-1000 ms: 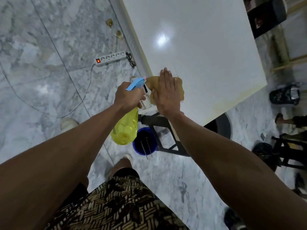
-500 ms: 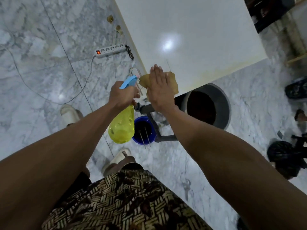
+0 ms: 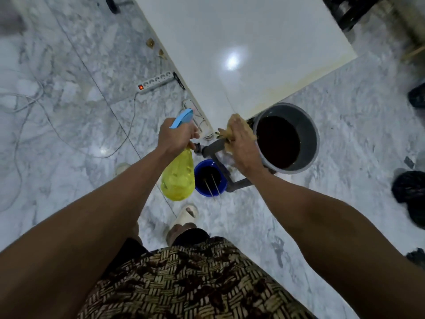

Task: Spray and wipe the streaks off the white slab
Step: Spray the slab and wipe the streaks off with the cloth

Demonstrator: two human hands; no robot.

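Your left hand (image 3: 178,137) grips the bottle (image 3: 178,180), fingers clamped; your right hand (image 3: 243,148) bunches the cloth (image 3: 239,127) at the slab's (image 3: 241,42) near corner, mid-frame. Yellowish streaks (image 3: 299,81) along its right edge look unwiped.

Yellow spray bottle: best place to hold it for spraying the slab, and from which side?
Take the spray bottle at its narrow neck under the blue trigger head, coming from behind the nozzle, as the left hand does. The neck fits a closed grip; the wide yellow body hangs below. This likely leaves a finger free for the trigger, nozzle toward the white slab.
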